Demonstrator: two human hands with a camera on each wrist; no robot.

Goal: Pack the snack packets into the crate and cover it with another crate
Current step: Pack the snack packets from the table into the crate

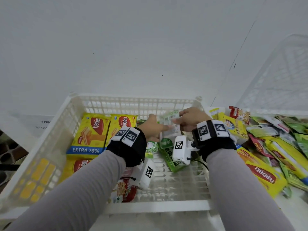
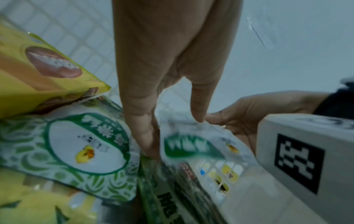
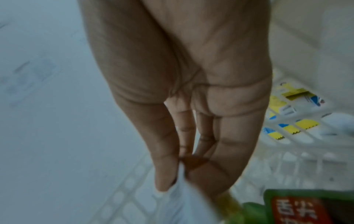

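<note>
I am watching my right hand (image 1: 191, 118) pinching the top edge of a white-and-green snack packet (image 1: 170, 125) between thumb and fingers, holding it upright over the far right part of the white crate (image 1: 156, 206). My left hand (image 1: 150, 127) is lying against the packet's left side with straight fingers (image 2: 147, 136) reaching down along it. Below them, more green packets (image 1: 170, 157) are lying on the crate floor, and yellow Nabati wafer packs (image 1: 90, 134) are filling its left side. Outside, to the right, a heap of snack packets (image 1: 273, 147) is lying on the worktop (image 1: 293, 210), with a second crate (image 1: 283, 77) leaning behind it.
</note>
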